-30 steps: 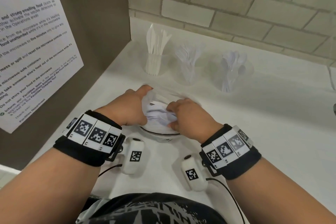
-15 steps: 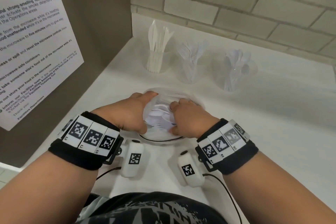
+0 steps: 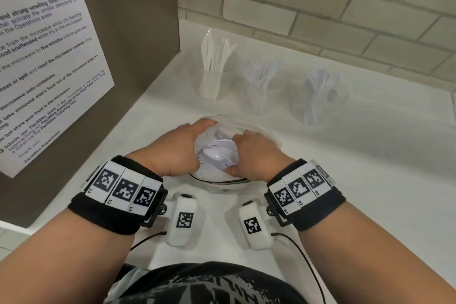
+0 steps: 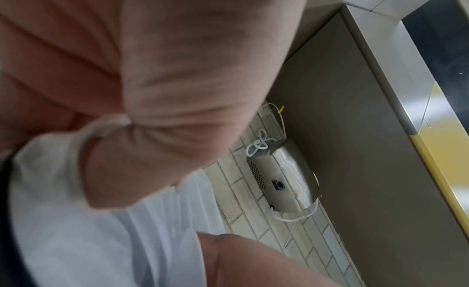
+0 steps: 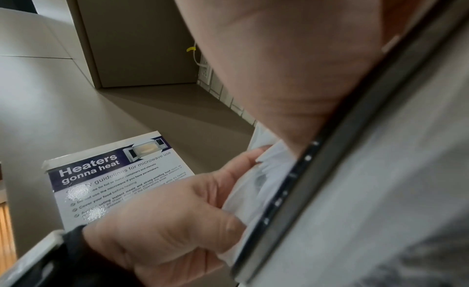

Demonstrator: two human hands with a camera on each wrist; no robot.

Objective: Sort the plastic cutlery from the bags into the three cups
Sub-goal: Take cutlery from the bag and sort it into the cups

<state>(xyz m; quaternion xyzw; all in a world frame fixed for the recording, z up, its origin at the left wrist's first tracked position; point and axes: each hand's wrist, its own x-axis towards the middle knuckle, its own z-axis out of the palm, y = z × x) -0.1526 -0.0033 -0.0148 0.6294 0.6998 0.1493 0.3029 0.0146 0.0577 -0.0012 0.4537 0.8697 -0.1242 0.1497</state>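
Note:
A clear plastic bag (image 3: 249, 131) of white spoons (image 3: 217, 153) lies on the white counter in front of me. My left hand (image 3: 177, 148) grips the bag's left side and my right hand (image 3: 254, 153) grips its right side. The wrist views show bunched bag film (image 4: 76, 211) (image 5: 253, 183) pinched in curled fingers. Three clear cups stand behind in a row: knives (image 3: 213, 74) at left, forks (image 3: 259, 86) in the middle, spoons (image 3: 318, 96) at right.
A brown panel with a microwave notice (image 3: 42, 69) walls the left side. A brick wall (image 3: 320, 7) runs behind the cups. White counter (image 3: 370, 180) stretches to the right. A metal wall unit (image 4: 281, 179) shows in the left wrist view.
Both hands keep hold of the bag and have drawn slightly apart, so the white spoons show more between them. The head view has shifted a little.

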